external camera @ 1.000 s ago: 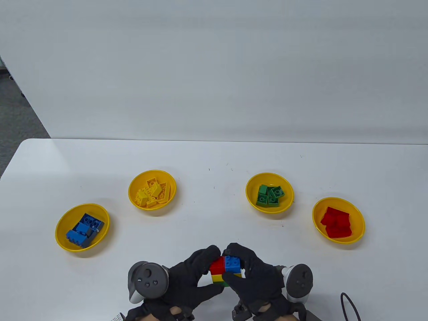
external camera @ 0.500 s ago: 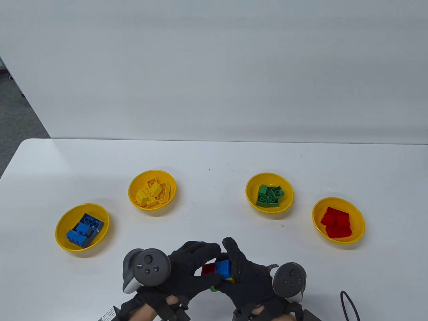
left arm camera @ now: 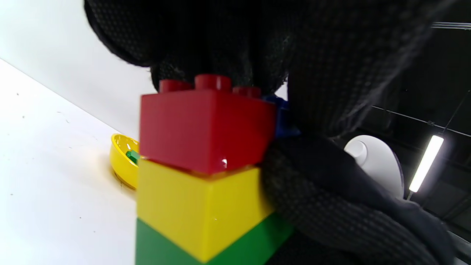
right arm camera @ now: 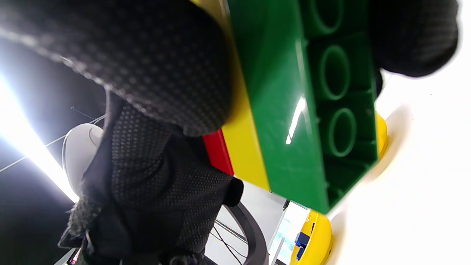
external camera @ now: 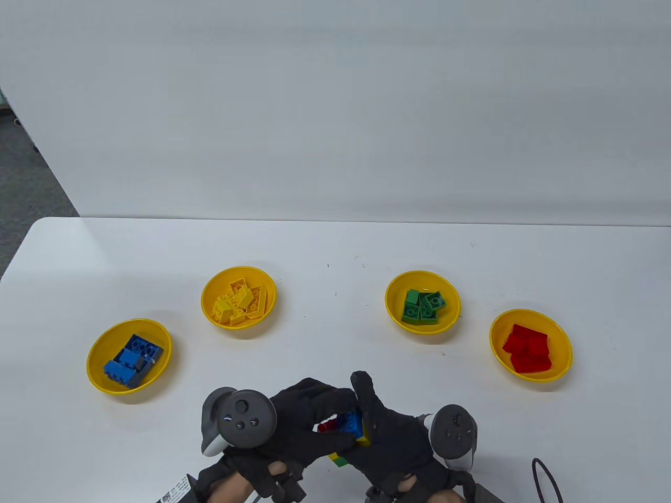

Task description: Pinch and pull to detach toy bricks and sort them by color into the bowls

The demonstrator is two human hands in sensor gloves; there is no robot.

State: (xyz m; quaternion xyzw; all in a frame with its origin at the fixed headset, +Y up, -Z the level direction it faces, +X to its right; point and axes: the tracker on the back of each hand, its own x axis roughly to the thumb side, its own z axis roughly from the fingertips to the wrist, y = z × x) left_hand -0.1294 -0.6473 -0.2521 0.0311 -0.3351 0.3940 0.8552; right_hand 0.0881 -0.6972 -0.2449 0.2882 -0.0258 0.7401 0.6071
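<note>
No readable writing

A small white tag (external camera: 175,492) with dark print sticks out by the left wrist at about 7 o'clock in the table view, but the print is too small and blurred to read. No letters, numbers or brand marks can be made out on anything else in the three views.

A small brick stack (external camera: 346,432) sits near the table's front edge: red (left arm camera: 206,129) and blue (external camera: 350,422) bricks on top, yellow (left arm camera: 198,209) beneath, green (right arm camera: 312,106) at the bottom (studs tilted). Four yellow bowls (external camera: 128,385) behind hold sorted blue, yellow, green and red bricks.
</note>
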